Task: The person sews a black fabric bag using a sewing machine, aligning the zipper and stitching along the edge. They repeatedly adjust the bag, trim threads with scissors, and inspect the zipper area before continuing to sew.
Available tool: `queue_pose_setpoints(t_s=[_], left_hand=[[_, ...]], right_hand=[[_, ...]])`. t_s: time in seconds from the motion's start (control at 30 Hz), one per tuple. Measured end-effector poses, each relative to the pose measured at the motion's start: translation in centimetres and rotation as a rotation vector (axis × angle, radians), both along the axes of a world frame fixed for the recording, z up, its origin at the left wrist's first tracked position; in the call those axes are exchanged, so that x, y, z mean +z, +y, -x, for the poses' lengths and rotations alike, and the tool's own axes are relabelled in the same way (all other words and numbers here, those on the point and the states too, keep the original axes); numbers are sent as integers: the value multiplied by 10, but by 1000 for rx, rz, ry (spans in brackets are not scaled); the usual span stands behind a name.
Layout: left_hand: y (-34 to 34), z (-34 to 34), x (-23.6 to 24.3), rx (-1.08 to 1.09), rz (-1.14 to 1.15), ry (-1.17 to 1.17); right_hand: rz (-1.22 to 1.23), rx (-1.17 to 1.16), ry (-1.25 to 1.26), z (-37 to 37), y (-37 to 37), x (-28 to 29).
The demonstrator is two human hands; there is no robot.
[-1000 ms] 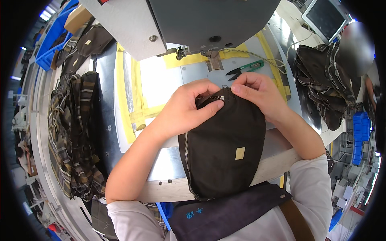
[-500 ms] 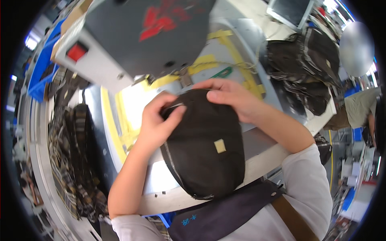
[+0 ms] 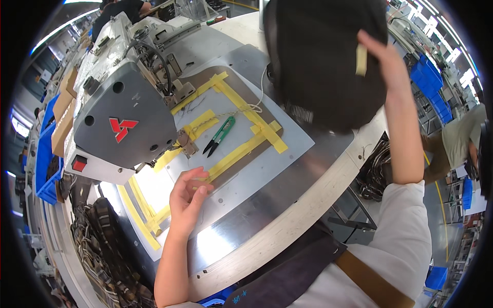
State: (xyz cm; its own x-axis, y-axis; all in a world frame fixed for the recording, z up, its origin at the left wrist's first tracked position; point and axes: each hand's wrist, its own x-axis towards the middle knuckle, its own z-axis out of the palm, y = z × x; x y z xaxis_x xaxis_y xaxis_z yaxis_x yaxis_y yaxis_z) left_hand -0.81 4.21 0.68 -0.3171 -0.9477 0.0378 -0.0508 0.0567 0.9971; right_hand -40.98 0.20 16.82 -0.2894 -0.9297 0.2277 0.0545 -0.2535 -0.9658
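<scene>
My right hand is closed on a dark fabric bag, raised at the upper right over the table's far side. The bag is blurred; a small pale-yellow patch shows on its face beside my fingers, and a short stretch of zipper at its lower edge. My left hand hovers over the near edge of the taped work plate, fingers loosely bent and apart, with nothing held. Beyond it stands an industrial sewing machine with a grey head. Green-handled thread snips lie on the plate.
Yellow tape frames the plate, and a twisted cord crosses it. Plaid fabric pieces hang at the left beside blue bins. A pale table edge curves before me. Another person is at the far right.
My right hand has lifted the bag from in front of me to the upper right. My left hand has let go of it, and the view has turned.
</scene>
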Motion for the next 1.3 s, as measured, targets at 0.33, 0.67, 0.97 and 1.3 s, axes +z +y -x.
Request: queue_pose_setpoints(t_s=[0.33, 0.67, 0.97, 1.3], left_hand=[[-4, 5, -8, -56, -25, -35], [-3, 3, -1, -119, 148, -273], [49, -40, 49, 44, 507, -665], [174, -225, 94, 1102, 113, -1373]], right_hand=[[-159, -334, 224, 157, -61, -59], [537, 141, 1207, -77, 11, -97], [557, 500, 1449, -174, -52, -162], [257, 176, 1473, -89, -28, -150]])
